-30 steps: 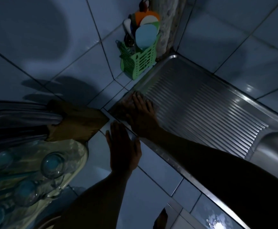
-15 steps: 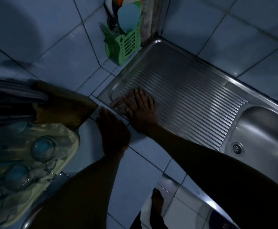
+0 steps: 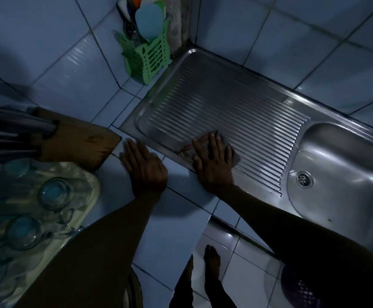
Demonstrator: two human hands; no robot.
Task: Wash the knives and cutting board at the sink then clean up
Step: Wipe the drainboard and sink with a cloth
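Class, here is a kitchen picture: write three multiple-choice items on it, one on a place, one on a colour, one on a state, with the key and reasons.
1. Where does the green slotted plastic utensil holder stand?
A. in the basin
B. on the tiles at the ribbed steel drainboard's far corner
C. on the wooden cutting board

2. What colour is the round lid in the holder?
A. red
B. black
C. light blue

3. How does the right hand lie?
A. flat on a crumpled cloth
B. clenched in air
C. round a knife

Key: B, it stands beside that corner; C, the disc is pale blue; A, straight fingers press the cloth.
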